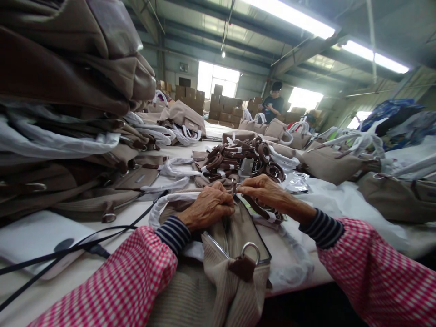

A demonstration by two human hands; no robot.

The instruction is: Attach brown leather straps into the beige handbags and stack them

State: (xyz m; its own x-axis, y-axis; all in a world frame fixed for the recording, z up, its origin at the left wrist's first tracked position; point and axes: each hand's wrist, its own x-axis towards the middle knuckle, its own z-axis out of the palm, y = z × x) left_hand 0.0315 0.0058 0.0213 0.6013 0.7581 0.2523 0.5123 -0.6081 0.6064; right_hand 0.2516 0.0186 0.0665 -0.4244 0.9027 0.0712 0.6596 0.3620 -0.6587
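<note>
A beige ribbed handbag lies in front of me with its zipped top open. A metal D-ring on a brown leather tab stands at its near end. My left hand is closed on the bag's far end, fingers curled at the opening. My right hand pinches at a small metal clasp there, its fingertips close to the left hand's. A brown strap hangs below the right hand. Whether the clasp is hooked to the bag, I cannot tell. The bag's wrapped handle curves out at the left.
A pile of brown straps lies just beyond my hands. Stacked handbags tower at the left, above a white device with black cables. More bags and white wrapping lie right. A person stands far back.
</note>
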